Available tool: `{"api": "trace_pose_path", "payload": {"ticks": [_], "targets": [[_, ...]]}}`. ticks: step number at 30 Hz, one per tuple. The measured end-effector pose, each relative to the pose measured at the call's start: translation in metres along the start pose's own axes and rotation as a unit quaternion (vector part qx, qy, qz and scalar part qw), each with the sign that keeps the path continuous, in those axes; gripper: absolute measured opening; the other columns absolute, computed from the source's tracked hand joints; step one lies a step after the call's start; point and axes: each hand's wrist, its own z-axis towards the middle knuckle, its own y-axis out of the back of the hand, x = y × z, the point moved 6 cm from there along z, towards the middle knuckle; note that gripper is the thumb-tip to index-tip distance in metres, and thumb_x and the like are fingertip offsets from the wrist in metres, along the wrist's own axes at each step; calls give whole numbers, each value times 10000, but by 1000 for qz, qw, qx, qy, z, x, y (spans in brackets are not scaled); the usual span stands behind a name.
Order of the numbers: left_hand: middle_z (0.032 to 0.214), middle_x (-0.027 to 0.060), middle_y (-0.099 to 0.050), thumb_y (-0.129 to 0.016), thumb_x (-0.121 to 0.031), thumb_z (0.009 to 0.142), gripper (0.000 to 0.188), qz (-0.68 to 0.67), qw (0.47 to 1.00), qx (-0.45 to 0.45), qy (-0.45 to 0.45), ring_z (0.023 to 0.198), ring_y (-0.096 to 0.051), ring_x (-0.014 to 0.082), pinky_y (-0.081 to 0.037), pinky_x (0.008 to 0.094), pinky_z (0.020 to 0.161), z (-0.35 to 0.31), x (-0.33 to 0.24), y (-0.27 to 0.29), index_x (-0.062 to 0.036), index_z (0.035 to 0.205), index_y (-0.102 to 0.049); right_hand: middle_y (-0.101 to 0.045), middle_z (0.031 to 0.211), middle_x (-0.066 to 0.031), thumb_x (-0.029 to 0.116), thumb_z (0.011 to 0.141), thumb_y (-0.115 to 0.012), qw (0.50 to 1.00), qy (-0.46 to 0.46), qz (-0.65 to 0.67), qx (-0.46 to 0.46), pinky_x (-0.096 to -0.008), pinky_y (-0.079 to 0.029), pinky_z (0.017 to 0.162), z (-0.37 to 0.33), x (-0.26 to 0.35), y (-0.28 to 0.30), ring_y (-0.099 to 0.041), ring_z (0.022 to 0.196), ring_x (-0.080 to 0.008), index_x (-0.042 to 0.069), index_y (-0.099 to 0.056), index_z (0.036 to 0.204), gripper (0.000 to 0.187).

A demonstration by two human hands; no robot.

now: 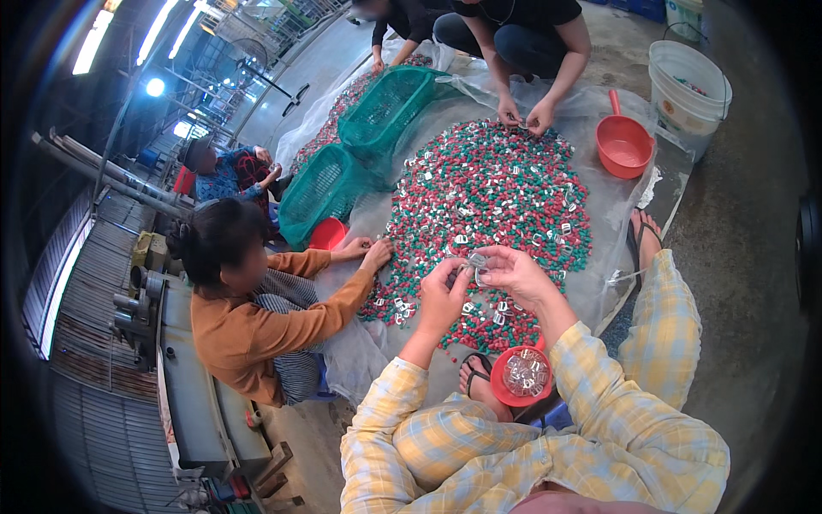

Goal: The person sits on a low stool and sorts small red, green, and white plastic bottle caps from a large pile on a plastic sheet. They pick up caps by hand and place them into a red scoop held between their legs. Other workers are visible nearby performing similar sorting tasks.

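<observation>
My left hand (445,293) and my right hand (516,274) meet over the near part of the pile, fingers pinched on a small cluster of clear plastic pieces (477,264). Their exact kind is too small to make out. Below my hands spreads a heap of small red and green pieces (488,206), mixed with white and clear frame-like pieces. Close to my foot stands a red plastic dipper (519,399), filled with clear plastic pieces (526,373).
A co-worker in an orange top (257,317) reaches into the pile's left edge; another in black (531,43) works at its far edge. Green mesh baskets (317,193), a red dipper (623,146) and a white bucket (685,94) stand around the translucent sheet (599,283).
</observation>
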Motion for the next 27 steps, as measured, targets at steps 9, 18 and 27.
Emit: {"api": "trace_pose_path", "payload": {"ticks": [9, 18, 27], "targets": [[879, 16, -593, -573, -38, 865, 150, 9, 998, -26, -53, 741, -547, 56, -437, 195, 634, 0, 22, 4, 10, 1005, -596, -632, 893, -81, 18, 799, -642, 989, -54, 137, -16, -357, -553, 723, 6, -23, 12, -633, 819, -185, 27, -576, 974, 188], [821, -1, -596, -550, -79, 896, 155, -154, 979, 106, 75, 715, -550, 52, -497, 216, 651, -5, 27, -7, 0, 1025, -588, -639, 870, -73, 25, 804, -633, 993, -22, -101, 62, -296, -549, 648, 2, 2, 13, -632, 784, -152, -20, -582, 1000, 208], [725, -29, -547, -540, -87, 902, 113, -41, 999, -8, 17, 609, -470, 24, -383, 180, 523, -3, 22, -1, -1, 966, -573, -609, 1011, -90, 19, 801, -641, 993, -7, 121, -2, -313, -515, 763, 6, -10, 5, -612, 918, -185, 31, -496, 1116, 346]]}}
